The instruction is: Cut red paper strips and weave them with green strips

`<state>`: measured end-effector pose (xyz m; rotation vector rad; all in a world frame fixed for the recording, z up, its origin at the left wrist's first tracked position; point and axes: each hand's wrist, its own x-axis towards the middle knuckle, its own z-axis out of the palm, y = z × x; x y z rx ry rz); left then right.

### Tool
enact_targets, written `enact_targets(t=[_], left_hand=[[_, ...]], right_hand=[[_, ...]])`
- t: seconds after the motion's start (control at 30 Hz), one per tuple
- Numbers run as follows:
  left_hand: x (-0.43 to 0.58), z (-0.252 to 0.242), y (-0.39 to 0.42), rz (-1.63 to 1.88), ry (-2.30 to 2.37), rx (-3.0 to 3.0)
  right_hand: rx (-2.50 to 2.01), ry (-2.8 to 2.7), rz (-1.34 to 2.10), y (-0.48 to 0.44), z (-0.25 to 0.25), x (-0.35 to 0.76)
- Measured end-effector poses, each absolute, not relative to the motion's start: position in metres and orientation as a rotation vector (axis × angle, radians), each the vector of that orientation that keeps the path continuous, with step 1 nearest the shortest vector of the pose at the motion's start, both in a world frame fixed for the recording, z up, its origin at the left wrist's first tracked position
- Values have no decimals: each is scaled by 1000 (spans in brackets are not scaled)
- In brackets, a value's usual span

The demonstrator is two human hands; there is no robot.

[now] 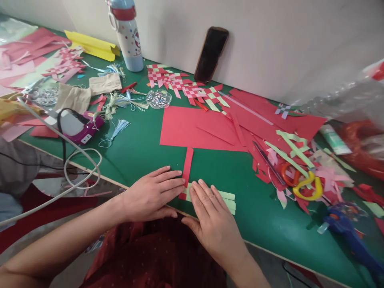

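My left hand (154, 190) lies flat at the table's near edge, fingers stretched out, its fingertips touching a red paper strip (188, 164). That strip runs away from me and crosses the left ends of several pale green paper strips (229, 203). Over the green strips my right hand (211, 208) rests with its fingers extended, pressing on them and covering their middle part. Just beyond the red strip is a large red paper sheet (183, 128) with loose red strips on it.
Scissors (312, 192) and a blue glue gun (345, 228) lie among paper scraps at the right. A bottle (129, 40) and a phone (211, 54) stand by the wall, near woven paper pieces (171, 82). A white cable (57, 132) loops at the left.
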<state>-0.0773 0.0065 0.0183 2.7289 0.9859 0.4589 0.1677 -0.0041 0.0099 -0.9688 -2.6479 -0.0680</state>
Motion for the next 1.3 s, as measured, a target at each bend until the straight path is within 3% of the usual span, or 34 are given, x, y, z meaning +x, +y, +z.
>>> enact_targets(t=[0.57, 1.1, 1.3], left_hand=[[-65, 22, -10, 523, 850, 2639], [-33, 31, 17, 738, 986, 2305], [-30, 55, 36, 606, 1043, 2054]], right_hand=[[-845, -2475, -11, -32, 8, 185], [-1041, -2360, 290, 2, 37, 189], [-1158, -2483, 352, 23, 65, 193]])
